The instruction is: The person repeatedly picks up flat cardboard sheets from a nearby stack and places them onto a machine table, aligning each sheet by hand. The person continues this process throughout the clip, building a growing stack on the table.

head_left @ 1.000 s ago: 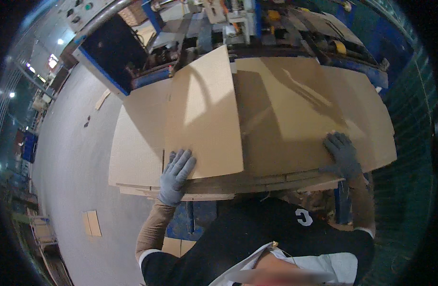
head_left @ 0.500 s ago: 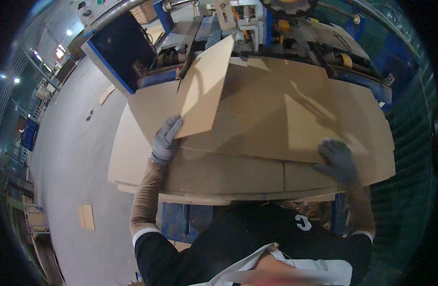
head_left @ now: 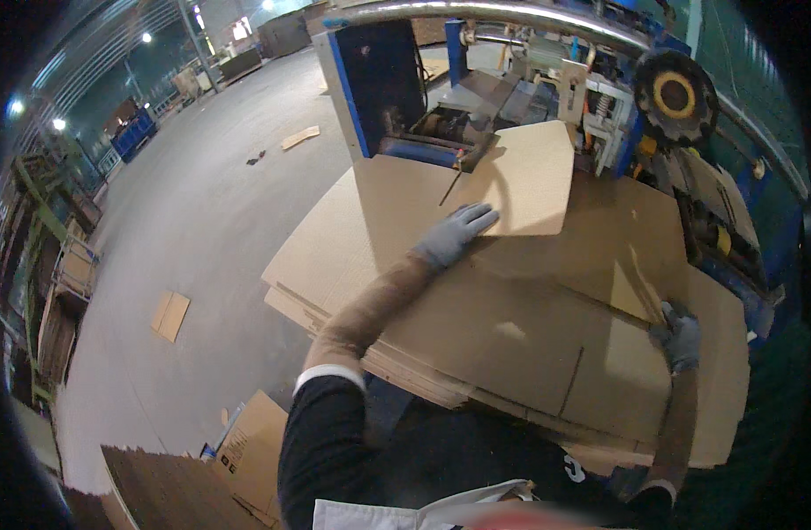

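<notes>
Pushed forward since half a second ago: top cardboard sheet [head_left: 524, 181], now farther toward blue machine [head_left: 379, 84], leading edge close to its feed opening. Left hand [head_left: 454, 234], grey-gloved, fingers spread flat on near edge of that sheet, pressing rather than clamping. Right hand [head_left: 681, 336], also gloved, curled over right edge of cardboard stack [head_left: 511, 336] below, well apart from left. Yellow-centred toothed wheel [head_left: 676, 93] beyond on right. Loose cardboard scrap [head_left: 170, 315] on concrete floor [head_left: 193, 221] at left.
</notes>
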A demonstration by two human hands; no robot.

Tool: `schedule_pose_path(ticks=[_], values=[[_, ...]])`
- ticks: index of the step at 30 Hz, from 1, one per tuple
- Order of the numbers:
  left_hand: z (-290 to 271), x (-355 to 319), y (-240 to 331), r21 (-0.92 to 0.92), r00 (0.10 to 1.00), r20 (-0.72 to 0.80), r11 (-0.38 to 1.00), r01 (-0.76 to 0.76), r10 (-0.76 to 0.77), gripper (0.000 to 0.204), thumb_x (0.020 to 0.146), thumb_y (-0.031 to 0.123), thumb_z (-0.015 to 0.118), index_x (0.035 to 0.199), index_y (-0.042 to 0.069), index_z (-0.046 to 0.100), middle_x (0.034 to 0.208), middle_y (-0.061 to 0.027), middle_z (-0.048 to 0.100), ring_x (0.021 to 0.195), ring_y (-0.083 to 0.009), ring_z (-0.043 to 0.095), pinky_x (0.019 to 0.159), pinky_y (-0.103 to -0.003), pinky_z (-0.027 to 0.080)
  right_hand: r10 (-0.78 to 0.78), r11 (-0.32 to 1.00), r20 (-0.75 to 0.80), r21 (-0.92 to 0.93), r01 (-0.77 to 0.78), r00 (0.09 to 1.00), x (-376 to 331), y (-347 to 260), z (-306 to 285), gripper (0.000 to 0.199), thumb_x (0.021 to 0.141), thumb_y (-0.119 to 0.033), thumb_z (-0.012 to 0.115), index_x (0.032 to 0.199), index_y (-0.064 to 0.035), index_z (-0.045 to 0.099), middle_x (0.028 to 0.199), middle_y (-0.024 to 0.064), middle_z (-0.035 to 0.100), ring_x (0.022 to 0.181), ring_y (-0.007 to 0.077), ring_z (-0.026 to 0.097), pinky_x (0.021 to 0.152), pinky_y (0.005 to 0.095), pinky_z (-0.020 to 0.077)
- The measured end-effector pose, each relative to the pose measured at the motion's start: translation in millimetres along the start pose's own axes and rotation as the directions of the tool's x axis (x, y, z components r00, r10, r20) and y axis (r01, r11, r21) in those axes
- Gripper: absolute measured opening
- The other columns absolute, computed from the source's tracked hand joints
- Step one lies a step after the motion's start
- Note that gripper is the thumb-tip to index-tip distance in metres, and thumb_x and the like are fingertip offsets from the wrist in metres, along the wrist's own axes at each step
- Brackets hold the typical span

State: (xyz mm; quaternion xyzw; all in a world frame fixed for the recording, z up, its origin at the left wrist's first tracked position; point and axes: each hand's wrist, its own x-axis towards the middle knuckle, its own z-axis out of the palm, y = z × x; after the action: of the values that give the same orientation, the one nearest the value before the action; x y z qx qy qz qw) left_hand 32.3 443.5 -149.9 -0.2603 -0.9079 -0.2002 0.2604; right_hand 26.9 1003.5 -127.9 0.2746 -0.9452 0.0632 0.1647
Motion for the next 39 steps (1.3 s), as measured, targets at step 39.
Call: schedule_pose_path(ticks=[39], values=[[-167.6,-158.6,58.1,-0.771,0.184,-0.454,0.488,0.409,-0.872,0.057,0.089,0.023,0.062,0.135,-0.006,0.044,0.147,-0.0225,0.033,0.136,-0.03,0.032,0.111,-0.045,0.026,0.958,0.101,-0.057,0.985,-0.143,0.282,-156.6,48.7,-146.7,0.047,0.09,-0.022,0.061,0.128,0.0014,0.05,0.125,0.0112,0.055,0.11,0.0234,0.055,0.09,0.0376,0.0474]])
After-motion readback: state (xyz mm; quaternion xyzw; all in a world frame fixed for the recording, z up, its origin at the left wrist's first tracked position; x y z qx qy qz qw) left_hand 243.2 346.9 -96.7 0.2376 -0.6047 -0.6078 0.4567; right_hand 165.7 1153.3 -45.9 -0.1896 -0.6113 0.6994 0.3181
